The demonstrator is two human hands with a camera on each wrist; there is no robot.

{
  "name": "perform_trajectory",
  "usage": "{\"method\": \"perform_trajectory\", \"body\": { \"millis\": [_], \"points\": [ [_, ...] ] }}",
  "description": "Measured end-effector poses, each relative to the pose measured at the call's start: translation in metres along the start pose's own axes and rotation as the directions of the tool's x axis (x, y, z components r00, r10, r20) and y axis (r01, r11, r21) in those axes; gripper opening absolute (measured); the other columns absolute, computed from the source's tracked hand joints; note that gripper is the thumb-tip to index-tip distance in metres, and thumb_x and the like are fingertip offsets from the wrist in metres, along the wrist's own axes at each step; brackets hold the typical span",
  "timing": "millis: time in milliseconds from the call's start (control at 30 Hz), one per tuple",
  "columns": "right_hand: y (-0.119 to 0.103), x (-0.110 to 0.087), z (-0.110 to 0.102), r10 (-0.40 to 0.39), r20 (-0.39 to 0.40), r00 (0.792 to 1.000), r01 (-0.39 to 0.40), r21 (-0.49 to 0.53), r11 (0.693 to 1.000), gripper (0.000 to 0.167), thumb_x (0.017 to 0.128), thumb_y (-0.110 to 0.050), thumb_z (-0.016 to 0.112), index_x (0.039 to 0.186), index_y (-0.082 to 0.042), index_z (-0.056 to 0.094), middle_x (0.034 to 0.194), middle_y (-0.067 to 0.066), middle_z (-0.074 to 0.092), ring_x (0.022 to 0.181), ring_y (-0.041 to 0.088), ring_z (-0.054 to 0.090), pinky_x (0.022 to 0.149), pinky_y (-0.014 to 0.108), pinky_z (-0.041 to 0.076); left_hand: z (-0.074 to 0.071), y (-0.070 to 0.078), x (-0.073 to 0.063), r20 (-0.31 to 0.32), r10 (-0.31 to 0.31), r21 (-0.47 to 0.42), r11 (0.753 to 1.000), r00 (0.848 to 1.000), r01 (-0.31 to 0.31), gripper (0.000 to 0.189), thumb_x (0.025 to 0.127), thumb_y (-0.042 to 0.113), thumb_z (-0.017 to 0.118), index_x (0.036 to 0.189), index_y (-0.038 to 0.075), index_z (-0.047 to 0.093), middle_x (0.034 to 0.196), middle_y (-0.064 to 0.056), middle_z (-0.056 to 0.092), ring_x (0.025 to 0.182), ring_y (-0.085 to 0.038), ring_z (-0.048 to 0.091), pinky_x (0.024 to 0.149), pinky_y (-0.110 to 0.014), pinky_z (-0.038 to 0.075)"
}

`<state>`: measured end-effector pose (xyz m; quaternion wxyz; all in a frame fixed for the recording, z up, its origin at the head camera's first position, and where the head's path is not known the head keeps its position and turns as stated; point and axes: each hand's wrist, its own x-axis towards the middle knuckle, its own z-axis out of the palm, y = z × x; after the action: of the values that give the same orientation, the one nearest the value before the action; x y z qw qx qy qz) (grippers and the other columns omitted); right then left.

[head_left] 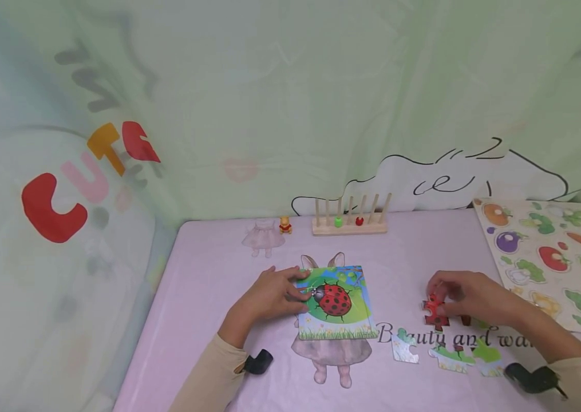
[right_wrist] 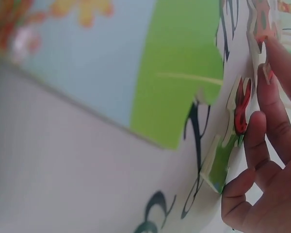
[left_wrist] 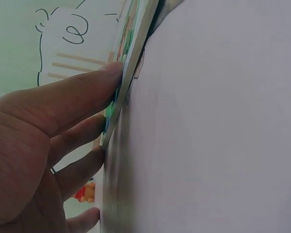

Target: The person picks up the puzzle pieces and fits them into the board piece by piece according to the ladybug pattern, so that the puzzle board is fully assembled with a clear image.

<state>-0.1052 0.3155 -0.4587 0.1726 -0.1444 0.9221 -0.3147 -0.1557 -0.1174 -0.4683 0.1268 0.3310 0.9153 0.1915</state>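
Observation:
My left hand [head_left: 277,294] rests at the left edge of a square ladybug picture board [head_left: 342,326], its fingers fairly straight. In the left wrist view the board [left_wrist: 131,63] shows edge-on, with the thumb on its face. Over to the right, my right hand [head_left: 467,294] pinches a red, black-spotted jigsaw piece [head_left: 435,317] between thumb and fingers. The right wrist view shows this jigsaw piece [right_wrist: 262,22] at the fingertips. A dark red piece [head_left: 466,320] lies partly under that hand. Loose green and pale blue pieces [head_left: 452,359] lie nearer me, one of them large [right_wrist: 179,63] in the right wrist view.
A wooden vegetable puzzle board [head_left: 519,274] lies on the right side of the table. Along the back stand a wooden peg rack [head_left: 349,229] with green and red beads and a small bear figure [head_left: 285,225]. A printed pink cloth [head_left: 208,257] covers the table.

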Motion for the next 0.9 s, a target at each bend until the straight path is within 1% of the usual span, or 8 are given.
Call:
{"method": "perform_trajectory", "body": {
  "millis": [67, 133, 267, 433, 567, 667, 733, 900],
  "points": [
    [0.0, 0.001, 0.0, -0.003, -0.001, 1.0, 0.003, 0.015, 1.0, 0.027, 0.085, -0.021, 0.081, 0.108, -0.023, 0.067, 0.091, -0.008, 0.066, 0.081, 0.004, 0.056, 0.063, 0.022, 0.047, 0.0, 0.0, 0.0, 0.002, -0.005, -0.002, 1.0, 1.0, 0.005, 0.031, 0.086, 0.04, 0.082, 0.113, 0.027, 0.079, 0.149, 0.009, 0.058, 0.149, -0.018, 0.042, 0.121, -0.062, 0.026],
    [-0.001, 0.002, -0.001, -0.008, -0.009, 1.0, 0.009, 0.016, 1.0, 0.026, 0.086, -0.019, 0.08, 0.108, -0.023, 0.067, 0.09, -0.008, 0.065, 0.082, 0.005, 0.056, 0.067, 0.022, 0.046, 0.0, 0.0, 0.001, 0.003, -0.011, -0.002, 1.0, 1.0, 0.011, 0.031, 0.086, 0.04, 0.082, 0.114, 0.027, 0.079, 0.149, 0.009, 0.057, 0.149, -0.017, 0.042, 0.121, -0.061, 0.025],
    [-0.006, 0.004, 0.0, -0.005, -0.012, 1.0, 0.005, 0.053, 0.999, 0.024, 0.089, -0.016, 0.077, 0.11, -0.021, 0.069, 0.093, -0.005, 0.065, 0.083, 0.006, 0.057, 0.07, 0.021, 0.049, 0.0, 0.0, 0.0, 0.003, -0.01, 0.0, 1.0, 1.0, 0.01, 0.031, 0.086, 0.04, 0.082, 0.113, 0.027, 0.079, 0.15, 0.009, 0.057, 0.149, -0.018, 0.042, 0.121, -0.061, 0.025],
    [-0.013, 0.005, 0.002, 0.01, -0.025, 1.0, -0.007, 0.093, 0.996, 0.022, 0.091, -0.017, 0.075, 0.112, -0.02, 0.07, 0.097, -0.003, 0.066, 0.088, 0.006, 0.059, 0.077, 0.02, 0.053, 0.001, 0.0, 0.0, -0.001, -0.008, 0.003, 1.0, 1.0, 0.008, 0.03, 0.086, 0.041, 0.081, 0.112, 0.026, 0.08, 0.15, 0.009, 0.057, 0.149, -0.017, 0.042, 0.121, -0.061, 0.026],
    [-0.019, 0.008, 0.003, 0.006, -0.034, 0.999, -0.002, 0.1, 0.995, 0.02, 0.093, -0.02, 0.074, 0.113, -0.019, 0.071, 0.097, -0.004, 0.066, 0.092, 0.006, 0.061, 0.083, 0.021, 0.054, 0.003, 0.0, 0.001, -0.001, -0.005, 0.013, 1.0, 1.0, 0.005, 0.03, 0.086, 0.042, 0.081, 0.113, 0.027, 0.08, 0.15, 0.01, 0.057, 0.149, -0.016, 0.042, 0.121, -0.061, 0.026],
    [-0.024, 0.011, 0.003, 0.006, -0.022, 1.0, -0.003, 0.129, 0.992, 0.021, 0.094, -0.023, 0.073, 0.114, -0.018, 0.071, 0.098, -0.002, 0.066, 0.094, 0.008, 0.063, 0.082, 0.022, 0.055, 0.003, -0.001, 0.001, -0.002, 0.0, 0.018, 1.0, 1.0, 0.0, 0.03, 0.086, 0.042, 0.081, 0.113, 0.027, 0.08, 0.15, 0.01, 0.057, 0.149, -0.016, 0.042, 0.121, -0.061, 0.026],
    [-0.029, 0.014, 0.004, 0.013, -0.011, 1.0, -0.011, 0.173, 0.985, 0.022, 0.095, -0.024, 0.072, 0.115, -0.016, 0.07, 0.1, 0.002, 0.066, 0.094, 0.011, 0.064, 0.08, 0.024, 0.056, 0.004, -0.002, 0.001, -0.002, 0.001, 0.021, 1.0, 1.0, -0.001, 0.031, 0.086, 0.042, 0.081, 0.113, 0.027, 0.079, 0.149, 0.009, 0.057, 0.149, -0.017, 0.042, 0.121, -0.061, 0.026],
    [-0.039, 0.02, 0.005, 0.018, 0.003, 1.0, -0.018, 0.257, 0.966, 0.025, 0.096, -0.022, 0.071, 0.117, -0.01, 0.067, 0.101, 0.008, 0.064, 0.09, 0.017, 0.066, 0.076, 0.027, 0.058, 0.004, -0.003, 0.002, -0.002, 0.003, 0.025, 1.0, 1.0, -0.002, 0.03, 0.086, 0.042, 0.081, 0.113, 0.028, 0.079, 0.149, 0.01, 0.057, 0.149, -0.017, 0.042, 0.121, -0.062, 0.026]
  ]
}}
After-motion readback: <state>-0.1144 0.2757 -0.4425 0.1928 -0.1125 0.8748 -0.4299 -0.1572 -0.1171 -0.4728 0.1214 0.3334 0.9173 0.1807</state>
